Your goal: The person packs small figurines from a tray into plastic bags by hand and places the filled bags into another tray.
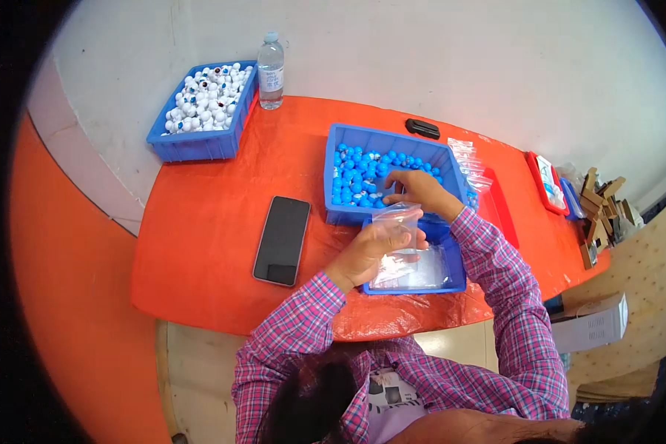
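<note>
In the head view, the left hand's (383, 246) fingers grip a clear plastic bag (397, 229) above the smaller blue bin (459, 274). The right hand's (422, 191) fingers, partly curled, reach among blue balls (357, 175) in the larger blue bin (348, 214) on the desk (200, 244); whether they pinch one I cannot tell.

bright, diffuse | glare on red cover (377, 317) | curved, blacked-out edges
</note>
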`<control>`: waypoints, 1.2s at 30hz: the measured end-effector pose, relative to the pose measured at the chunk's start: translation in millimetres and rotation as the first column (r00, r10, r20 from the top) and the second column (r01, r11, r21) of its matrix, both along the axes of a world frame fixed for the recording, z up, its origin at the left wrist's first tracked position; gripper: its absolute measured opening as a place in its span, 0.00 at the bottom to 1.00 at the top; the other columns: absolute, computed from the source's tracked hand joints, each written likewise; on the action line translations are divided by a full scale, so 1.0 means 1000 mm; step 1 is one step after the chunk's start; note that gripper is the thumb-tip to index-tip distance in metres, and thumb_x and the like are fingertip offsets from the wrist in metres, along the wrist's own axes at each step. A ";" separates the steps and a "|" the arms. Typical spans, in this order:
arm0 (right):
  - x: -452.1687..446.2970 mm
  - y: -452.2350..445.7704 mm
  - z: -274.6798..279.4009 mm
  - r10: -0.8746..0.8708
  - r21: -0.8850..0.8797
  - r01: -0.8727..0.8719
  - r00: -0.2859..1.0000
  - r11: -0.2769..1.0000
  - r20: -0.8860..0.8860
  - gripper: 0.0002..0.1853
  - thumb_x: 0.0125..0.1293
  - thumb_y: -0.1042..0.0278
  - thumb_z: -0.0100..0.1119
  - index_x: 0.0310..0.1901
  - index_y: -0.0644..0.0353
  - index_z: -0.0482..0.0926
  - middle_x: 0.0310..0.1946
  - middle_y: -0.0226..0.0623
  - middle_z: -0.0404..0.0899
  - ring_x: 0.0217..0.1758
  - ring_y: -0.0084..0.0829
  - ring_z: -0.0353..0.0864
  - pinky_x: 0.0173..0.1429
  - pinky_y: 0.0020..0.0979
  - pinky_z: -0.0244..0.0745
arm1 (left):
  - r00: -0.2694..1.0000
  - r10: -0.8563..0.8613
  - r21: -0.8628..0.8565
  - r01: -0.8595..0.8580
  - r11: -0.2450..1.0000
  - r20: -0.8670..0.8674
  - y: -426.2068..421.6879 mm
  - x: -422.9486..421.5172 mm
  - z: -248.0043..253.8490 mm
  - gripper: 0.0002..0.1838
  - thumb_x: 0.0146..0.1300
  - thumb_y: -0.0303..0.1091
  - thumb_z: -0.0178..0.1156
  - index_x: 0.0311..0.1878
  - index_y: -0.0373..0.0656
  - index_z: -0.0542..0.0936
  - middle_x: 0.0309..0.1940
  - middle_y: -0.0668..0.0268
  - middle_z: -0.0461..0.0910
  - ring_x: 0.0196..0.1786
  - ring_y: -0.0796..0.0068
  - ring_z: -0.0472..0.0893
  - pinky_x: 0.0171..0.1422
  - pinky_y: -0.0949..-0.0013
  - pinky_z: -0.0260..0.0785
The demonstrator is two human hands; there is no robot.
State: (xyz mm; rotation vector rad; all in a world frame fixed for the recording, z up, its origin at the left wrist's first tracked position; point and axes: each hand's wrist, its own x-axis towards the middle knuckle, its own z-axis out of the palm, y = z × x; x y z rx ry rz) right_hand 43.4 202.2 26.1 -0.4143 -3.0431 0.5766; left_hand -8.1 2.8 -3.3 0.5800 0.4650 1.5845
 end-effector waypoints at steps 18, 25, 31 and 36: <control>-0.001 0.015 -0.017 0.105 -0.091 -0.097 0.991 0.991 0.088 0.14 0.55 0.69 0.67 0.44 0.55 0.82 0.35 0.33 0.85 0.33 0.33 0.81 0.40 0.31 0.75 | 0.977 -0.013 0.036 0.021 0.999 -0.213 0.000 0.001 -0.006 0.34 0.60 0.33 0.66 0.68 0.39 0.65 0.42 0.59 0.80 0.50 0.65 0.80 0.60 0.62 0.72; 0.008 0.026 -0.020 -0.025 -0.322 -0.046 0.977 0.946 -0.212 0.18 0.56 0.70 0.68 0.50 0.58 0.81 0.36 0.35 0.84 0.37 0.29 0.81 0.41 0.27 0.76 | 0.968 0.052 0.015 -0.050 0.999 -0.247 -0.003 0.005 -0.002 0.33 0.60 0.30 0.65 0.68 0.39 0.65 0.41 0.60 0.81 0.50 0.67 0.80 0.59 0.68 0.70; 0.034 0.000 0.022 -0.270 -0.830 -0.125 0.910 0.544 -0.314 0.16 0.58 0.73 0.67 0.49 0.60 0.81 0.35 0.35 0.83 0.34 0.23 0.80 0.39 0.20 0.74 | 0.973 0.014 0.017 -0.010 1.000 -0.228 -0.001 0.002 -0.009 0.32 0.60 0.27 0.65 0.68 0.43 0.67 0.46 0.59 0.79 0.51 0.70 0.80 0.58 0.72 0.70; 0.048 -0.020 0.041 -0.232 -0.886 -0.250 0.905 0.390 -0.357 0.13 0.58 0.73 0.68 0.46 0.61 0.83 0.31 0.34 0.83 0.31 0.18 0.78 0.35 0.15 0.72 | 0.964 0.058 0.013 -0.057 0.998 -0.258 -0.003 0.003 -0.009 0.31 0.60 0.27 0.65 0.67 0.41 0.67 0.50 0.58 0.78 0.52 0.69 0.79 0.59 0.70 0.69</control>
